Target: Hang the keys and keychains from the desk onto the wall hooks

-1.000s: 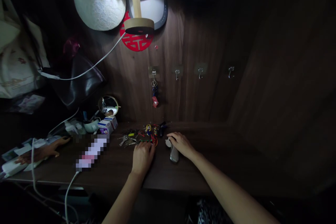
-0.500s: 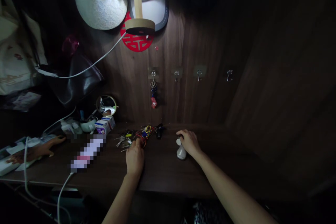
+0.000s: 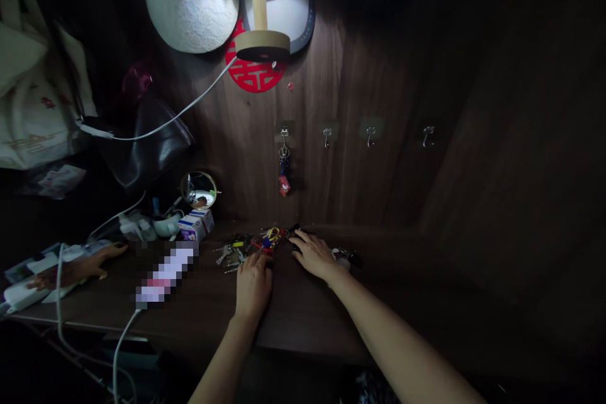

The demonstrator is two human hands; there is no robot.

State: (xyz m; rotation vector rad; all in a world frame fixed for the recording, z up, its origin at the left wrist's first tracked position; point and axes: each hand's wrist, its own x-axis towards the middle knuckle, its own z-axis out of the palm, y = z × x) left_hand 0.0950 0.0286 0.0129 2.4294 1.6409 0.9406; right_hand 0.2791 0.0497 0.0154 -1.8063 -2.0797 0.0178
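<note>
A pile of keys (image 3: 231, 252) with colourful cords and a yellow tag (image 3: 237, 244) lies on the dark wooden shelf. My left hand (image 3: 254, 284) rests at the pile's front edge, fingers curled down onto the keys; its fingertips are partly hidden. To the right, my right hand (image 3: 316, 255) reaches over the shelf with its fingers stretched apart. They are beside a black fob (image 3: 294, 228) at the pile's right end, which they partly cover. Right of that hand lies another dark and silvery bunch (image 3: 349, 257), dim and partly hidden behind the wrist.
One key ring with a red charm (image 3: 284, 185) hangs from the leftmost wall hook (image 3: 285, 132); three more hooks stand to its right. A lamp (image 3: 262, 44) glows above. At left are a round mirror (image 3: 199, 190), small boxes (image 3: 196, 225), a wooden hand-shaped piece (image 3: 80, 268) and white cables.
My right hand has moved left from the silvery-white object to the black fob. The dark and silvery bunch now shows on its right. My left hand stays by the keys; the view has shifted slightly.
</note>
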